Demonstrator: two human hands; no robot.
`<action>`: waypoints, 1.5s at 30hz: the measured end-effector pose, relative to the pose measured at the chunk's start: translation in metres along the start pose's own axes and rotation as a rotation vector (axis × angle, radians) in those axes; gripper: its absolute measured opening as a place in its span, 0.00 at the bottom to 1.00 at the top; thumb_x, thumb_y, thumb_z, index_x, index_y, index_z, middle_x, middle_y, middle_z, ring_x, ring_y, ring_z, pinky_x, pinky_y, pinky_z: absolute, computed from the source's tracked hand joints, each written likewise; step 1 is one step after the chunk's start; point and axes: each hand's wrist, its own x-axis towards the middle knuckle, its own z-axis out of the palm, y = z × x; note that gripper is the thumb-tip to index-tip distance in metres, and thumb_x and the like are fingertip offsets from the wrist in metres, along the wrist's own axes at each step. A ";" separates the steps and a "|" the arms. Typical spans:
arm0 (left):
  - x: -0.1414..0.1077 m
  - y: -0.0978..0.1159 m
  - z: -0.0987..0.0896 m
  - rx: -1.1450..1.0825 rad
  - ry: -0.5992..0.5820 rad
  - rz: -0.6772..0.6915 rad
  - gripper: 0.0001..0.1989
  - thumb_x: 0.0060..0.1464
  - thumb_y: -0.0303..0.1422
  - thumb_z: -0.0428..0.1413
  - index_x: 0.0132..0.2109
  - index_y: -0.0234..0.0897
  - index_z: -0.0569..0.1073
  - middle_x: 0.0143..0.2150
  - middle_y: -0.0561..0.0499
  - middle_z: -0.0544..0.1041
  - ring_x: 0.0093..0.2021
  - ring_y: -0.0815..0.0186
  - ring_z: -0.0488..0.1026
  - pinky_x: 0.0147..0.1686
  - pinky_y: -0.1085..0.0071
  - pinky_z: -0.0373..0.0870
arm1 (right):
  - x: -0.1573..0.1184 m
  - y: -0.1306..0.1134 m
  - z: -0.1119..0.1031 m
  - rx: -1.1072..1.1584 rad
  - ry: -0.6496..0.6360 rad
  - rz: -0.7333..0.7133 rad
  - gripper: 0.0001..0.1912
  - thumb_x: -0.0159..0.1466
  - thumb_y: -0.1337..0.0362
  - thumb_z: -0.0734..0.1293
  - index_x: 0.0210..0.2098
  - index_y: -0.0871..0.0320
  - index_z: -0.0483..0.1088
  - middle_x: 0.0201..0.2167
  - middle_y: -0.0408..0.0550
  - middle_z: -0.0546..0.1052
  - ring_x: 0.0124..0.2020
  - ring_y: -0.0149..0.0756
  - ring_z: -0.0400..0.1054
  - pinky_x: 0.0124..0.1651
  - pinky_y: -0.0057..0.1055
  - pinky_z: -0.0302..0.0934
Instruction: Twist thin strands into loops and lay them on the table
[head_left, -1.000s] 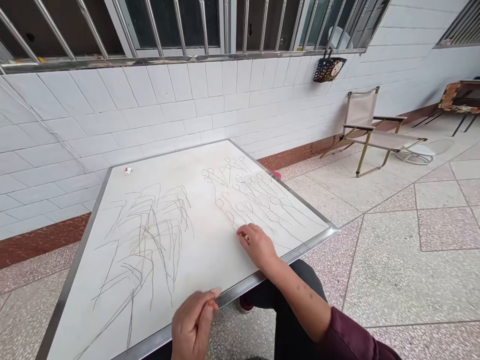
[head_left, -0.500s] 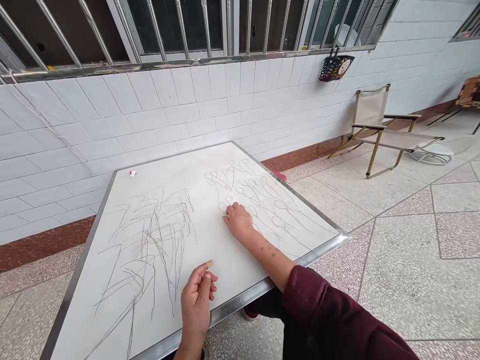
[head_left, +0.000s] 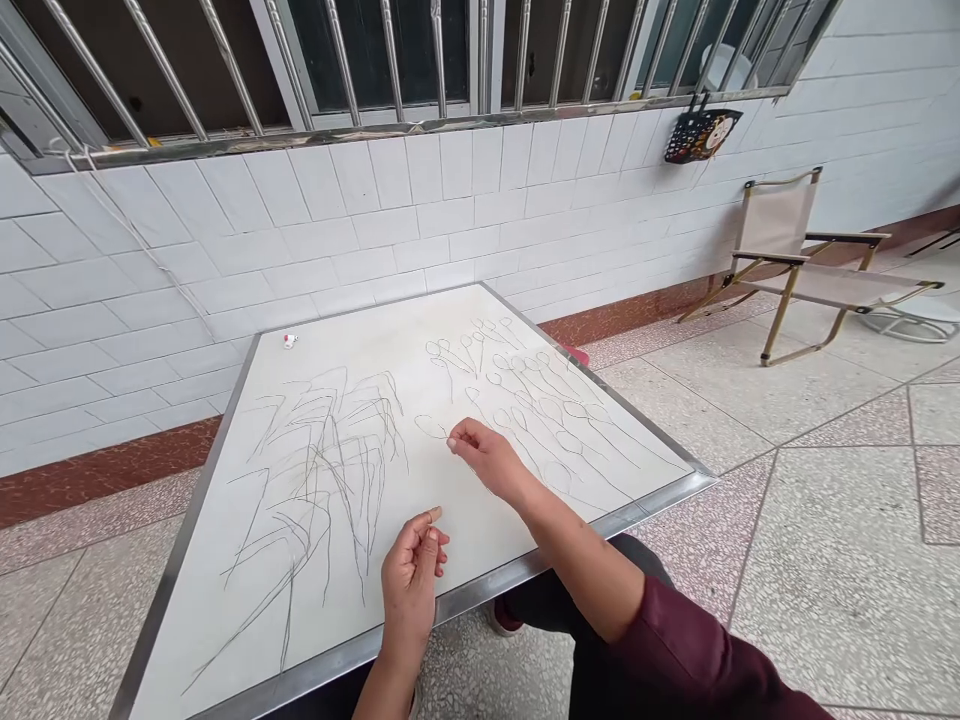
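Note:
My right hand (head_left: 484, 455) is over the middle of a white table (head_left: 420, 315), its thumb and fingertips pinched on a thin looped wire (head_left: 430, 428). The wire's oval loop sticks out to the left of the fingertips. Closer to the front edge is my left hand (head_left: 415, 560), fingers curled in and thumb against them, with nothing visible in it. A tan bandage wraps one of its fingertips. Several looped wires (head_left: 574, 410) lie on the right part of the tabletop. Bent dark wires (head_left: 330, 440) without loops lie in an overlapping spread on the left.
A small white and red object (head_left: 290, 341) sits at the table's far left corner. Behind is a white tiled wall (head_left: 360, 235) with barred windows and a hanging patterned bag (head_left: 703, 135). A folding chair (head_left: 806, 265) stands on the floor to the right.
My right hand has picked a looped wire up from the right-hand group and drawn it slightly nearer. My left hand keeps its curled pose. The camera view has shifted a little left.

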 end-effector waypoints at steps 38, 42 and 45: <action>-0.115 0.087 0.015 0.129 0.016 0.132 0.16 0.56 0.42 0.60 0.49 0.42 0.81 0.35 0.49 0.77 0.32 0.65 0.70 0.30 0.70 0.71 | -0.181 -0.031 0.004 0.743 -0.283 -0.258 0.14 0.69 0.51 0.62 0.46 0.53 0.60 0.30 0.40 0.70 0.33 0.33 0.68 0.39 0.33 0.63; -0.119 0.091 0.014 0.129 -0.028 0.071 0.19 0.55 0.42 0.61 0.52 0.43 0.80 0.36 0.49 0.77 0.31 0.66 0.70 0.31 0.70 0.71 | -0.183 -0.032 0.003 0.652 -0.152 -0.277 0.13 0.71 0.52 0.59 0.49 0.53 0.61 0.30 0.41 0.70 0.29 0.32 0.66 0.35 0.32 0.63; -0.121 0.090 0.012 0.077 -0.054 0.033 0.20 0.55 0.41 0.61 0.55 0.44 0.78 0.34 0.51 0.75 0.30 0.68 0.70 0.32 0.70 0.71 | -0.183 -0.033 0.002 0.671 -0.154 -0.229 0.15 0.70 0.50 0.59 0.48 0.53 0.63 0.30 0.41 0.68 0.26 0.30 0.65 0.32 0.31 0.64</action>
